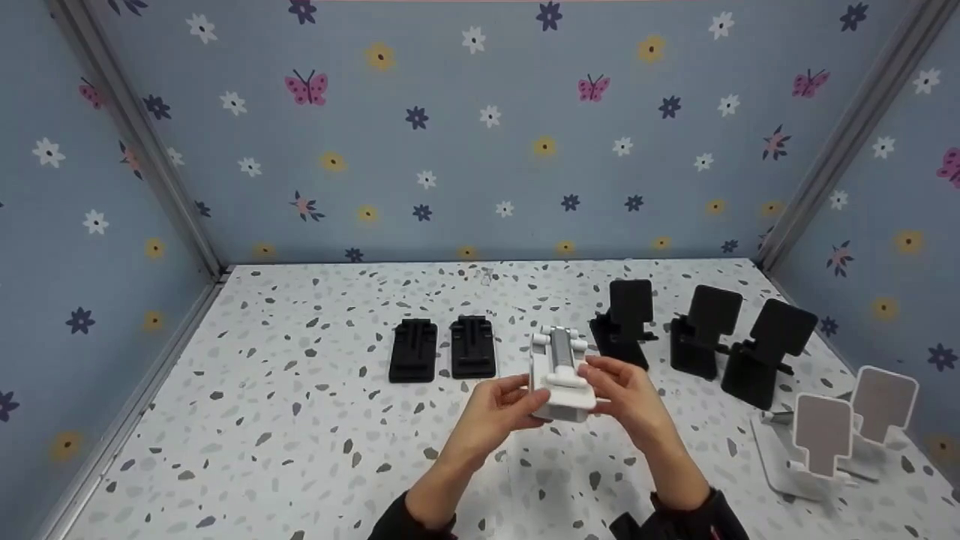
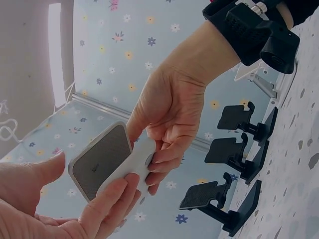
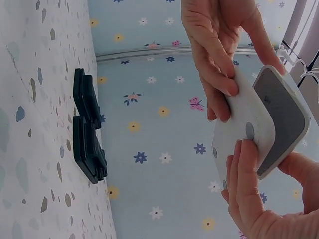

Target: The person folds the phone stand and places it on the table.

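Left hand and right hand each pinch one side of a white stand, held above the table. Judged light and stiff; smooth faces may slip. Its padded plate probably swings, so the base edges offer the sounder hold. Folded black stands lie beyond the left hand.

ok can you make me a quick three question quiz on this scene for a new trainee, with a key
1. How many folded black stands lie on the table?
2. True or false: the held white stand is off the table.
3. In the head view, on which side of the held white stand do the opened black stands appear?

Key:
1. Two.
2. True.
3. The right.
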Demonstrator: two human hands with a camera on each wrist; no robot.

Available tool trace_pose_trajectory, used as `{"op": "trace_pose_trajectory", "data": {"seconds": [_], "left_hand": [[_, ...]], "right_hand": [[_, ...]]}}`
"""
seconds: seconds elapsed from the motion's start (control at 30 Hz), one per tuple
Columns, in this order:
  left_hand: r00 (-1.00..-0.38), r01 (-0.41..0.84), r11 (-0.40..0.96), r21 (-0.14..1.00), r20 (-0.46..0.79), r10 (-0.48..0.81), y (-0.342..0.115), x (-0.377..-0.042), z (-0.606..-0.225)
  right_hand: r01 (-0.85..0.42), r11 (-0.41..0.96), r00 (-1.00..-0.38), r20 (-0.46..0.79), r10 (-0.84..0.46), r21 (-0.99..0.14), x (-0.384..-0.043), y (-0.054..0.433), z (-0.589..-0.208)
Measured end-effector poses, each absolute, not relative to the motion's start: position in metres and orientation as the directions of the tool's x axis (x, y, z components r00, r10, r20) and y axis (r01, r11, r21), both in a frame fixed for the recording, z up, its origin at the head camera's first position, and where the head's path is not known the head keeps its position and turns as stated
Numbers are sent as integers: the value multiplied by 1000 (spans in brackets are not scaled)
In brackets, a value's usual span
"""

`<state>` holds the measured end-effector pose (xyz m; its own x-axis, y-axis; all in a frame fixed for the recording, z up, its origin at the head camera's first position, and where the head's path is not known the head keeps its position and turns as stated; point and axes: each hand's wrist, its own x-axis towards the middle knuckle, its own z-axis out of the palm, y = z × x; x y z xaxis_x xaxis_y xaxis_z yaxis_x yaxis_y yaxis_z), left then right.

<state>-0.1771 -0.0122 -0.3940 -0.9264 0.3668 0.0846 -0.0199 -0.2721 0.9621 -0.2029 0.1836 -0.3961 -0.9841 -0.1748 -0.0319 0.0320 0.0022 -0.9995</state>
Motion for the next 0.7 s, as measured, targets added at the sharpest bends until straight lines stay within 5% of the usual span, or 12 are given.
{"op": "trace_pose_trajectory", "data": {"seconds": [0.7], "left_hand": [[-963, 0, -280, 960, 75, 257, -14, -181, -403]], "right_hand": [[-19, -8, -978, 20, -209, -1000, -208, 179, -405]]}}
